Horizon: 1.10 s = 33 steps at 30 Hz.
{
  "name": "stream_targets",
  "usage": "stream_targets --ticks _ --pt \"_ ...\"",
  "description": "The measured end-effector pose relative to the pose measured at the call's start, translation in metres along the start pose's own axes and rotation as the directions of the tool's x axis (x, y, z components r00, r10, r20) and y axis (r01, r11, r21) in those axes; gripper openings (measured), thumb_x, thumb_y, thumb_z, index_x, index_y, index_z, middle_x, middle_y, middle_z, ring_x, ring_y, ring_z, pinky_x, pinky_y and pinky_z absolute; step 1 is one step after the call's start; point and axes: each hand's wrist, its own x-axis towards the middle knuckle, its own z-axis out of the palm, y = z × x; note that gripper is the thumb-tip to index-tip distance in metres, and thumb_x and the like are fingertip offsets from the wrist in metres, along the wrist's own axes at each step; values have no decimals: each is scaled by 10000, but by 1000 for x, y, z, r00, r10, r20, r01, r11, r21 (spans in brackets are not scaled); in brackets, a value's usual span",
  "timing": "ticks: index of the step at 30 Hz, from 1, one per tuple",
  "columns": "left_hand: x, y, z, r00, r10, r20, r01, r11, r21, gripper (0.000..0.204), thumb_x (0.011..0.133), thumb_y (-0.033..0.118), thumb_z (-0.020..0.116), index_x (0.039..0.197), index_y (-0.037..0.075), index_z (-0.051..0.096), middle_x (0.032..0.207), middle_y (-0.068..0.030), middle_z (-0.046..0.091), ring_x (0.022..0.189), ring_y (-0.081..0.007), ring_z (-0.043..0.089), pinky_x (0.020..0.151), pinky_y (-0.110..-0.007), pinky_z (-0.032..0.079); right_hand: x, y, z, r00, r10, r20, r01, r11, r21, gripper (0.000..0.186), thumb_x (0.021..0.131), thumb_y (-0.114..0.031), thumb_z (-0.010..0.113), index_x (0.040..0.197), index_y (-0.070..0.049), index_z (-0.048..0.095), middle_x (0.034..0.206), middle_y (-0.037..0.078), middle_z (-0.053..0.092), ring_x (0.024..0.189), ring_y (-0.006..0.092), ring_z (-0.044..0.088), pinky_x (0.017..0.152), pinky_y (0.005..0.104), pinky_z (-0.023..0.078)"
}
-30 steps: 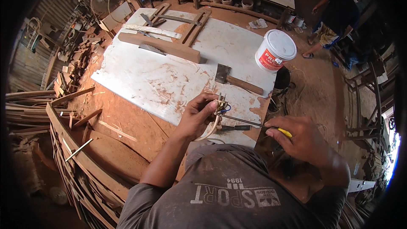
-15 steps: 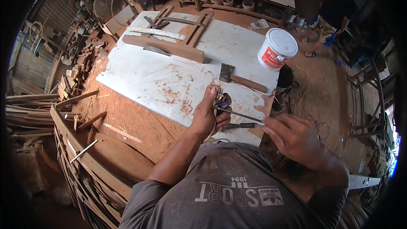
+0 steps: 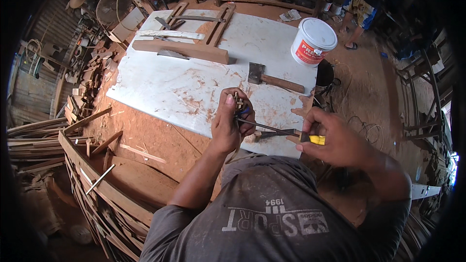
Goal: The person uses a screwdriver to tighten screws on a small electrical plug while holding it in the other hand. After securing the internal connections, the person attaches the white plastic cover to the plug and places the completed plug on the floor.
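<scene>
Plug [image 3: 239, 101], judging by its brass end and blue wire [image 3: 244, 111], is held above the near side of the white worktop [image 3: 184, 80], nearer the person than the hammer [image 3: 283, 83]; the left hand [image 3: 227, 125] is closed round it, while the right hand [image 3: 340, 141] pinches a screwdriver [image 3: 318, 139] between thumb and fingers; half a second ago that hand hid the yellow handle, which now shows, so the grip looks renewed and work on the plug probably continues; whether the tip touches the plug is hard to tell; the brass end points away from the person, the long axis likewise, the screwdriver crossing from the right.
</scene>
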Motion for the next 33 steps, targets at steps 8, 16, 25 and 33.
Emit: stream_targets --ticks 8,16,25,33 --pt "-2 1 -13 995 98 25 -100 991 88 358 1074 521 387 1127 168 424 790 -26 419 485 -76 333 407 -238 289 -2 -23 7 985 -174 -16 146 873 -465 248 891 -130 743 1112 -41 678 894 99 660 665 212 636 622 307 512" --pt "-3 -1 -17 985 173 -2 -172 978 116 375 1068 541 386 1115 170 402 797 -30 420 480 -83 344 399 -238 295 14 -13 -3 974 -215 -69 196 957 -214 188 919 -179 725 1038 -42 678 829 84 635 692 224 616 598 332 499" --pt "-5 -2 -21 969 242 43 -246 958 151 363 1070 527 388 1119 167 406 820 -38 452 477 -87 351 390 -240 293 14 3 13 994 -33 107 49 987 -152 250 913 -233 747 1055 -42 672 792 65 600 666 228 579 568 329 491" --pt "-8 8 -29 956 287 54 -291 952 93 268 1107 386 362 1152 122 378 876 -82 495 504 -92 359 438 -248 300 8 -13 8 883 -463 73 388 633 -670 271 942 -261 697 1072 -27 656 820 95 626 731 227 636 615 343 521"
